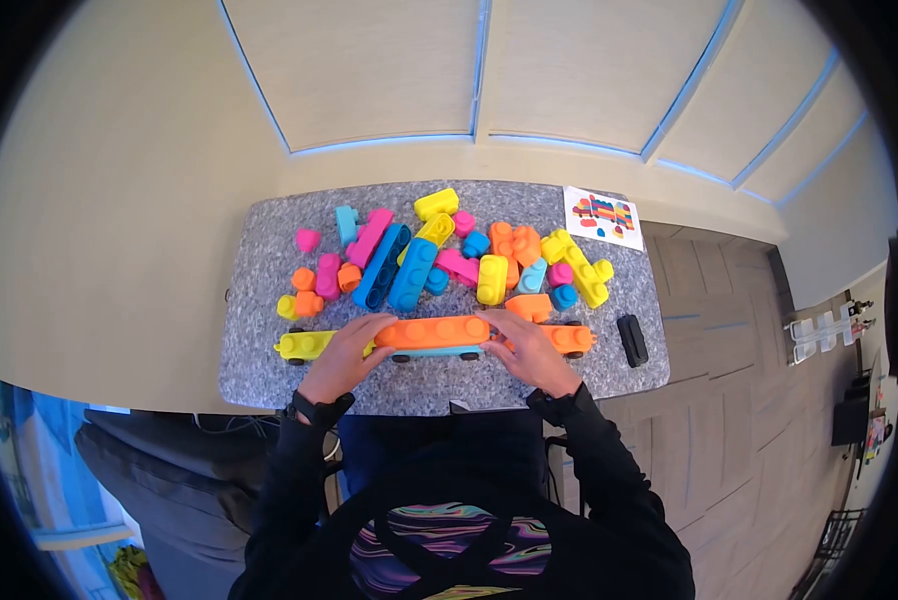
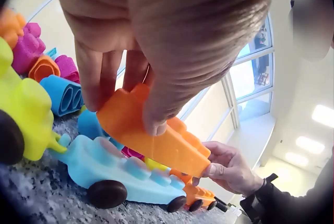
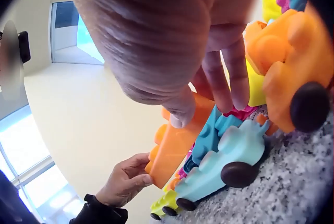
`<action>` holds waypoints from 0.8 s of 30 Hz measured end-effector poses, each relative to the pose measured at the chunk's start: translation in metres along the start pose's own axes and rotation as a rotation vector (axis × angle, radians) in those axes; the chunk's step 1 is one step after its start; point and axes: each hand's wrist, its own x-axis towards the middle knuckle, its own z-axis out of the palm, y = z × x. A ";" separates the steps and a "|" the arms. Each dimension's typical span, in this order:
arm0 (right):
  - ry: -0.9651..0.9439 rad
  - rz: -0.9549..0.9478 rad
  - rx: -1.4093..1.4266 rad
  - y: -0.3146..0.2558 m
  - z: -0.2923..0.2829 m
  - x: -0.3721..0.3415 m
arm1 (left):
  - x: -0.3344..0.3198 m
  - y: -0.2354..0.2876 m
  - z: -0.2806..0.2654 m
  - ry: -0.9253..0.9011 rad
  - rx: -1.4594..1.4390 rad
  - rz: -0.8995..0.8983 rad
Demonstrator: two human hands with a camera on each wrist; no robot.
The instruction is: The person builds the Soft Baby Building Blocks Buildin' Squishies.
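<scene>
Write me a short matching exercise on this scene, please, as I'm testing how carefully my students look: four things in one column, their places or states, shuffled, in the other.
Things:
1. Long orange block
2. Light blue wheeled base
3. Yellow wheeled base
4. Printed picture sheet

Places and states:
A. At the left end of the row of wheeled bases
B. At the far right corner of the table
C. In the middle of the row of wheeled bases
D. Held between the left hand and the right hand

Right pairs: 1-D, 2-C, 3-A, 4-B
</scene>
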 end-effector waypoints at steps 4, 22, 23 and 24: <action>0.004 0.008 -0.025 0.007 0.005 -0.005 | 0.004 -0.004 0.007 -0.024 -0.048 -0.016; -0.046 0.049 -0.110 0.006 0.007 -0.002 | 0.002 -0.028 0.018 -0.061 -0.087 -0.159; -0.046 0.049 -0.110 0.006 0.007 -0.001 | 0.002 -0.027 0.018 -0.061 -0.095 -0.148; -0.041 0.046 -0.111 0.008 0.008 -0.001 | 0.003 -0.026 0.017 -0.060 -0.103 -0.137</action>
